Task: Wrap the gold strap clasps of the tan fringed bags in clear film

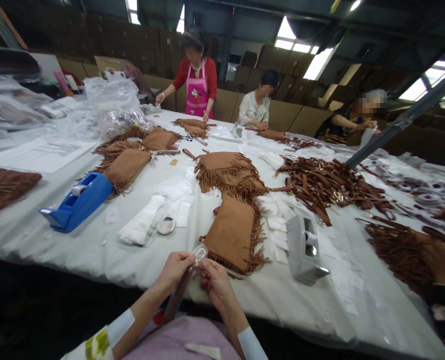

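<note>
Gold-coloured metal glints between my pinched fingers: my left hand [177,267] and right hand [215,281] hold the clasp [200,255] at the end of a plastic-wrapped strap [178,295], above the table's near edge. If my pinch loosens, the strap's hanging length could drag the clasp down off the edge. The fringed brown pouch [230,232] lies just beyond, and its loose tassels could snag on the clasp if I swing it sideways.
</note>
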`<state>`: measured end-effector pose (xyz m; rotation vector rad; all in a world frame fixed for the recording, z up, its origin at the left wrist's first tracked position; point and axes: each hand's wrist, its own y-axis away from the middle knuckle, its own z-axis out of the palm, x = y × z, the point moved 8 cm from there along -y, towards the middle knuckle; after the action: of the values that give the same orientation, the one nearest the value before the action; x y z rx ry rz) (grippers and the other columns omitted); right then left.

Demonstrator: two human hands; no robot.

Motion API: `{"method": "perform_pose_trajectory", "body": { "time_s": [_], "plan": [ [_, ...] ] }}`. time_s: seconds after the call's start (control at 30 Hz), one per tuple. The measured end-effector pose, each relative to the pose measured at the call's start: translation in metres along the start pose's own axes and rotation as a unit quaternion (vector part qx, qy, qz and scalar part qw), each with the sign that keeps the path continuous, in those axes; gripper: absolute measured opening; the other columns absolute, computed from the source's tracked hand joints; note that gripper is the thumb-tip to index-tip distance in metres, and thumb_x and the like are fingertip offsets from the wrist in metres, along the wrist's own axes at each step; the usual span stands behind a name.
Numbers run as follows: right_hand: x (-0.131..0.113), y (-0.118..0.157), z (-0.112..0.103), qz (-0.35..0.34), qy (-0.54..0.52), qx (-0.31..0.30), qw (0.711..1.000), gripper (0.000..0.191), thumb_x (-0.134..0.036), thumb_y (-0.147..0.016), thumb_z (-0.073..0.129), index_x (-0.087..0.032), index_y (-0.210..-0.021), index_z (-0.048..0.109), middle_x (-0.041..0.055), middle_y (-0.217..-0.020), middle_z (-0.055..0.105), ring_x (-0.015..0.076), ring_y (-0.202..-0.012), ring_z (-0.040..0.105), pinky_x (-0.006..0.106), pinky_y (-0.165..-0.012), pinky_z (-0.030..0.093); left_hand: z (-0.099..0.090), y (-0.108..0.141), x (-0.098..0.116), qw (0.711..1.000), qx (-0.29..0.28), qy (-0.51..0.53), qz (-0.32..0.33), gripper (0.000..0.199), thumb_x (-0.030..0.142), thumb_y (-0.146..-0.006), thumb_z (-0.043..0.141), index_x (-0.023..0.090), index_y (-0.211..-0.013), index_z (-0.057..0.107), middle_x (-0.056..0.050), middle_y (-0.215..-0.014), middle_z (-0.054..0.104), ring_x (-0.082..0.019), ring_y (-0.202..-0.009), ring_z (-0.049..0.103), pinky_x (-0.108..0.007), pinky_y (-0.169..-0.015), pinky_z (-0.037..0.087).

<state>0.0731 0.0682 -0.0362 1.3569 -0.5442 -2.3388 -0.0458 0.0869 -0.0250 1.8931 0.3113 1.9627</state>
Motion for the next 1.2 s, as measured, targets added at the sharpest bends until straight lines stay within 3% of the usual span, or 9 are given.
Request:
{"method": "perform_pose_trajectory", "body": {
  "time_s": [0.2,0.3,0.43,0.6,0.73,0.83,0.97,1.07,1.2],
  "plan": [
    [0.007,-0.007,0.017,0.087,-0.062,-0.038,0.994,0.033,-0.029,-0.055,0.084,-0.013,-0.066,0.058,-0.0066,-0.051,0.048,0.0026,-0.041,0.033,0.015,-0.039,0.02,-0.001,0.001,0.019,0.986,-0.007,-0.14,0.088,0.043,0.052,-0.076,0.05,0.014,-0.056,0.053,0.0,-0.049,0.051,-0.011,-0.048,0.045,-0.023,-0.049,0.031],
    [0.005,-0.014,0.019,0.064,-0.063,-0.041,0.995,0.033,-0.024,-0.053,0.084,-0.014,-0.062,0.054,-0.0088,-0.048,0.041,0.0022,-0.041,0.028,0.015,-0.038,0.018,-0.001,0.006,0.01,0.996,-0.028,-0.072,0.046,0.044,0.056,-0.076,0.05,0.014,-0.063,0.053,0.0,-0.053,0.053,-0.01,-0.047,0.047,-0.022,-0.047,0.033],
    [0.008,-0.019,0.019,0.041,-0.04,-0.043,0.997,0.032,-0.029,-0.055,0.082,-0.014,-0.065,0.056,-0.0078,-0.049,0.042,0.0039,-0.042,0.032,0.017,-0.038,0.024,0.004,0.015,-0.009,0.997,-0.062,0.041,-0.027,0.045,0.055,-0.073,0.056,0.013,-0.09,0.056,-0.001,-0.064,0.062,-0.007,-0.04,0.043,-0.019,-0.04,0.025],
    [0.008,-0.021,0.015,0.036,-0.03,-0.015,0.999,0.029,-0.028,-0.055,0.078,-0.015,-0.06,0.053,-0.0078,-0.047,0.042,0.0027,-0.039,0.028,0.016,-0.037,0.021,-0.003,0.018,-0.003,0.999,0.016,0.037,-0.005,0.037,0.045,-0.072,0.058,0.011,-0.086,0.06,0.003,-0.052,0.057,-0.003,-0.033,0.029,-0.018,-0.037,0.018],
    [0.004,-0.022,0.012,0.029,-0.024,0.016,0.999,0.024,-0.026,-0.056,0.073,-0.015,-0.061,0.052,-0.0077,-0.048,0.043,0.0025,-0.038,0.028,0.016,-0.035,0.017,-0.003,0.017,0.011,0.996,0.051,-0.026,0.07,0.033,0.038,-0.075,0.054,0.01,-0.085,0.069,0.003,-0.045,0.052,-0.007,-0.041,0.041,-0.019,-0.044,0.031],
    [0.004,-0.024,0.008,0.024,-0.021,0.04,0.999,0.019,-0.027,-0.057,0.069,-0.016,-0.061,0.053,-0.007,-0.047,0.044,0.0037,-0.037,0.032,0.016,-0.034,0.02,-0.004,0.019,0.014,0.989,0.085,-0.071,0.095,0.038,0.035,-0.078,0.05,0.012,-0.101,0.07,-0.001,-0.058,0.065,-0.013,-0.052,0.055,-0.023,-0.054,0.043],
    [0.001,-0.024,0.001,0.017,-0.019,0.064,0.998,0.018,-0.029,-0.059,0.066,-0.016,-0.06,0.053,-0.0068,-0.046,0.045,0.0048,-0.037,0.037,0.016,-0.035,0.024,0.001,0.031,0.028,0.968,0.1,-0.16,0.164,0.035,0.032,-0.083,0.046,0.021,-0.105,0.07,-0.005,-0.102,0.071,-0.02,-0.09,0.065,-0.027,-0.08,0.049],
    [-0.002,-0.019,-0.001,0.021,-0.018,0.066,0.997,0.021,-0.032,-0.061,0.068,-0.015,-0.062,0.055,-0.0055,-0.048,0.048,0.0051,-0.038,0.041,0.016,-0.037,0.03,0.011,0.039,0.038,0.937,0.074,-0.28,0.197,0.034,0.029,-0.086,0.042,0.027,-0.11,0.067,-0.005,-0.097,0.072,-0.019,-0.086,0.065,-0.025,-0.076,0.049],
    [-0.002,-0.01,0.003,0.045,-0.004,0.044,0.998,0.041,-0.052,-0.066,0.069,-0.013,-0.074,0.062,-0.001,-0.056,0.057,0.0076,-0.045,0.05,0.017,-0.042,0.039,0.022,0.042,0.044,0.865,0.051,-0.454,0.205,0.037,0.021,-0.088,0.039,0.029,-0.113,0.064,-0.006,-0.085,0.071,-0.019,-0.076,0.065,-0.026,-0.068,0.047]
  ]
}}
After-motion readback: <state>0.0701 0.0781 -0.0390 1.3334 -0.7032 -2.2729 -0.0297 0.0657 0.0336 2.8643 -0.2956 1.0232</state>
